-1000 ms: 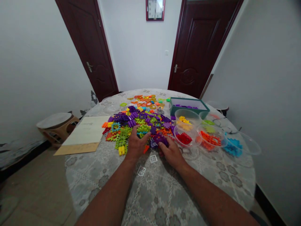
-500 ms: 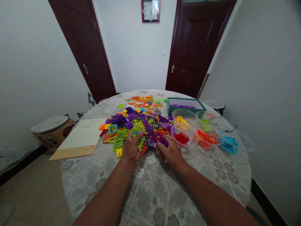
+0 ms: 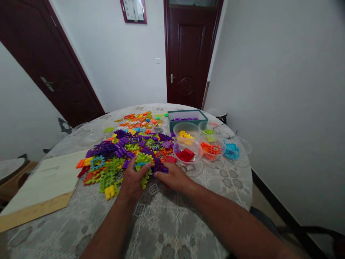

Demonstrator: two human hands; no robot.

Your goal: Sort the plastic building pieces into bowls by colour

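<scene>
At the near edge of a heap of colourful plastic building pieces (image 3: pixel 107 148), my left hand (image 3: pixel 132 181) is closed around green interlocking building pieces (image 3: pixel 145 158), with a bit of blue among them. Just to the right, my right hand (image 3: pixel 174 176) has thumb and fingers closed on purple building pieces (image 3: pixel 159 166). Its fingertips are partly hidden by those pieces. The hands are close together, with the pieces between them. Two small white grid pieces lie on the tablecloth below, the nearer grid piece (image 3: pixel 139 209) beside my left wrist.
Clear bowls on the right hold sorted pieces: yellow pieces (image 3: pixel 185 135), red pieces (image 3: pixel 185 155), orange pieces (image 3: pixel 210 148) and blue pieces (image 3: pixel 231 151). Behind them stands a green-edged box (image 3: pixel 175 126) with purple pieces. A cream sheet (image 3: pixel 51 176) lies left; orange pieces (image 3: pixel 134 117) are spread farther back.
The view has turned right, so the table and walls appear farther left. My left hand has raised the green pieces slightly; my right hand stays at the purple pieces.
</scene>
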